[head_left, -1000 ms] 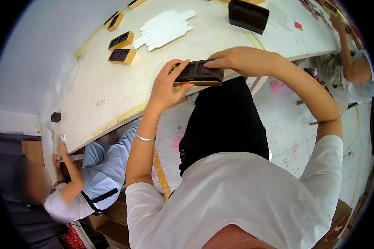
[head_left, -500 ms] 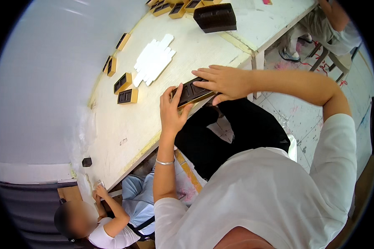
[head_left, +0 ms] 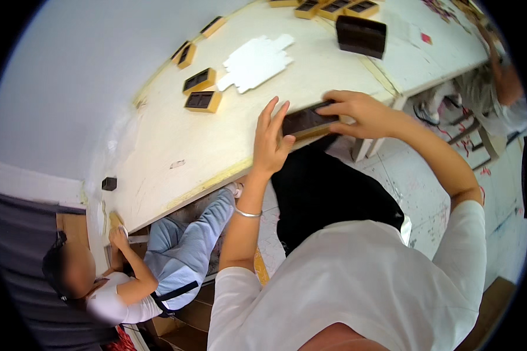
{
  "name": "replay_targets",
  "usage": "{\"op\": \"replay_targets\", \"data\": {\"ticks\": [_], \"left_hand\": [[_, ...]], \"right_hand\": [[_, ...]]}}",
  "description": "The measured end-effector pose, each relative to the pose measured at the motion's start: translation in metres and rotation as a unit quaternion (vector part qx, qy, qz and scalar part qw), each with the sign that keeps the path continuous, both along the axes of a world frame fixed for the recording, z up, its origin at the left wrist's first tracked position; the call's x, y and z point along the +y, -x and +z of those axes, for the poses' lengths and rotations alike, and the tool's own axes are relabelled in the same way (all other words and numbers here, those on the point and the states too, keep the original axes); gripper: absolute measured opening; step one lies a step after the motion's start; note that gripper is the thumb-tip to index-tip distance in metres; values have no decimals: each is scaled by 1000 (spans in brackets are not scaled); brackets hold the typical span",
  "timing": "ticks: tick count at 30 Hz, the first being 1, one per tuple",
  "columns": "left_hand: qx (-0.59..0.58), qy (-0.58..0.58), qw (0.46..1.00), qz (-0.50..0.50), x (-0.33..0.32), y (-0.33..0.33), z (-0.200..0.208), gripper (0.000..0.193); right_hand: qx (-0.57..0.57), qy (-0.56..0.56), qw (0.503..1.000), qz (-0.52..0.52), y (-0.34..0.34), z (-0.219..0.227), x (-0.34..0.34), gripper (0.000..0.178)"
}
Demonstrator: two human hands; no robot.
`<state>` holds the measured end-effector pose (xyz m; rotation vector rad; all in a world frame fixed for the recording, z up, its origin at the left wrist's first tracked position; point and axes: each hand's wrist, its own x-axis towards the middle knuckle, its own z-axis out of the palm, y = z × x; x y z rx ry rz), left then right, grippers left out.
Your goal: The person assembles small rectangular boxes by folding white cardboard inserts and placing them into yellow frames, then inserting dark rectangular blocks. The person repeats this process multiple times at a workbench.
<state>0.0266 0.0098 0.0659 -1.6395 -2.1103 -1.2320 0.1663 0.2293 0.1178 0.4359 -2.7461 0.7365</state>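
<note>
A long gold box with a dark brown top (head_left: 308,119) is held at the table's near edge, slightly blurred by motion. My right hand (head_left: 363,114) grips its right end, fingers bent over the top. My left hand (head_left: 269,140) is at its left end, fingers stretched upward and thumb apart. It is next to the box end; whether it presses there I cannot tell. Beyond the box lies a stack of white die-cut card pieces (head_left: 256,63). Two gold boxes with dark compartment inserts, a nearer one (head_left: 202,102) and a farther one (head_left: 199,81), stand left of the cards.
Dark brown trays (head_left: 361,36) stand upright at the far right of the white table (head_left: 216,140). More gold boxes (head_left: 334,8) line the far edge. A small black block (head_left: 109,183) sits at the left. One co-worker (head_left: 129,286) sits lower left, another (head_left: 498,88) upper right.
My view has shifted, so the table things appear moved. My left fingers have come off the box top and straightened. My right hand has gone from lying flat on the box to gripping its right end.
</note>
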Motion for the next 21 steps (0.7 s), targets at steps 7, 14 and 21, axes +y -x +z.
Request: {"op": "replay_targets", "data": {"ticks": [7,14,21], "left_hand": [[-161,-63,977,123,-10,3,-5,28],[-73,2,981,180,-5,-8,-1,25],[-56,47,984,163,2,-8,6,23]], "right_hand": [[-17,-171,979,-109,20,120,96,50],[102,-99,981,-128,95,91,58,54],[64,-120,990,30,223,-46,16,40]]}}
